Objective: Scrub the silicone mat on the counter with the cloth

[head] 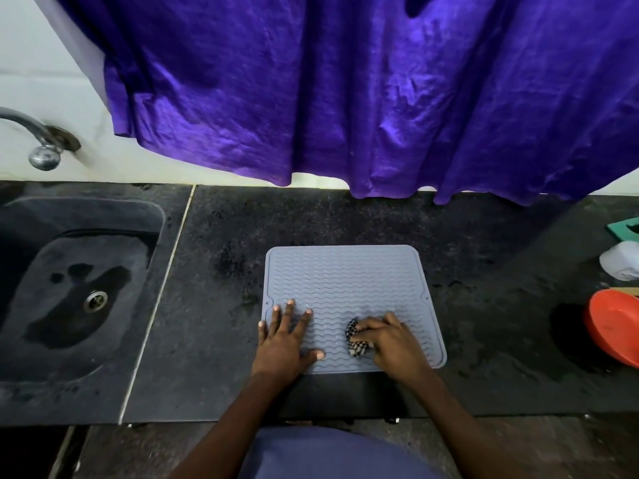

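1. On the dark counter (345, 216), between the sink (79, 288) and an orange bowl (613, 328), the grey silicone mat (345, 278) is being kept flat, its near edge lying close to the counter's front.
2. The mat's near left corner is being pinned by the left hand (281, 344), whose fingers are being spread apart and pressed flat on the ribbed surface.
3. A checked cloth (354, 337) is being gripped in the right hand (390, 344), the fingers being curled tight around the bunched fabric, which is being pressed onto the mat's near right part.
4. Scrubbing is judged to be under way at the near edge only; no suds or wet streaks are being shown clearly on the ribs, so how much is already cleaned cannot be told.
5. The far half of the mat, under the purple curtain (380, 98), is judged to be awaiting the cloth.
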